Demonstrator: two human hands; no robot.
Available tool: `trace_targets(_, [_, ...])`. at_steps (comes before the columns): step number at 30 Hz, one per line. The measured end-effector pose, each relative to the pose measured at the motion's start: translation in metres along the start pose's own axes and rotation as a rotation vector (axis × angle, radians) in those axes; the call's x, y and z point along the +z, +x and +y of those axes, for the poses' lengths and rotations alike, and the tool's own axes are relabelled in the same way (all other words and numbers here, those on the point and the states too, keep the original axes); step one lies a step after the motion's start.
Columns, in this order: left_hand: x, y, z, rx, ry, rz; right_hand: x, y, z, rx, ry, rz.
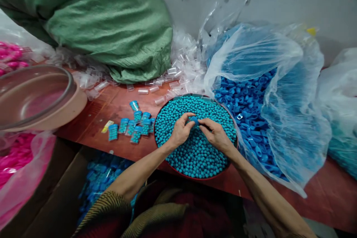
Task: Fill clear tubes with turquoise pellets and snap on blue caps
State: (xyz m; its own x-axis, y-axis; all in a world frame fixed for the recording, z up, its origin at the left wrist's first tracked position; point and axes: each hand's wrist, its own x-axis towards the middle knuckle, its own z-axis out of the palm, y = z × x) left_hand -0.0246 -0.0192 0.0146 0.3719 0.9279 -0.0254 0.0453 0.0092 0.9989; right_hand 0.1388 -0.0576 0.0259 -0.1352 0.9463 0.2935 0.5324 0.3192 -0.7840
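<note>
Over the red table [89, 130], the left hand [180, 132] and right hand [216, 136] pinched a blue piece [194, 121] by its sides, fingers nearly closed, and it seemed light

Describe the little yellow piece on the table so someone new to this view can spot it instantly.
On the red tabletop, find the big round tub of teal beads. Left of it are small clear jars with blue tops. The yellow piece lies beside the leftmost jar, alone in being yellow and pale, with no blue top.
</note>
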Motion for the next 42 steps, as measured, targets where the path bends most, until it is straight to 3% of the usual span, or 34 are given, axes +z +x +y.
trace_targets(4, [-0.014,0.001,0.005,-0.105,-0.07,-0.235,-0.019,0.005,0.004,0.185,0.297,-0.139])
trace_targets(7, [-0.015,-0.002,0.01,-0.067,-0.011,-0.301,-0.02,0.009,0.005,0.336,0.429,-0.047])
trace_targets(10, [-0.006,-0.007,0.013,0.064,0.07,-0.171,-0.011,0.007,-0.003,0.3,0.294,0.026])
trace_targets(14, [0.007,-0.013,0.013,0.098,0.055,0.024,0.006,-0.004,-0.018,0.085,-0.111,-0.037])
trace_targets(18, [0.011,-0.015,0.015,0.052,-0.065,0.006,0.021,-0.013,-0.02,-0.048,-0.377,-0.048])
trace_targets(25, [0.01,-0.021,0.026,0.041,-0.086,-0.066,0.041,-0.023,-0.015,-0.109,-0.443,0.197])
trace_targets(28, [0.013,-0.023,0.024,0.052,-0.111,-0.064,0.048,-0.03,-0.013,-0.125,-0.478,0.247])
trace_targets(31, [0.017,-0.023,0.017,0.086,-0.038,-0.004,0.051,-0.033,-0.013,-0.074,-0.481,0.235])
trace_targets(34, [0.018,-0.023,0.013,0.125,0.09,0.034,0.049,-0.03,-0.022,0.021,-0.484,0.118])
trace_targets(36, [0.009,-0.024,0.013,0.141,0.129,0.029,0.042,-0.027,-0.03,0.032,-0.498,-0.015])
trace_targets(38, [-0.011,-0.027,0.015,0.134,0.156,0.038,0.032,-0.025,-0.034,0.01,-0.5,-0.109])
trace_targets(40, [-0.042,-0.033,0.016,0.122,0.237,0.12,0.02,-0.026,-0.03,0.017,-0.493,-0.107])
trace_targets(42, [-0.079,-0.039,0.015,0.119,0.397,0.275,0.009,-0.03,-0.019,0.044,-0.507,-0.052])
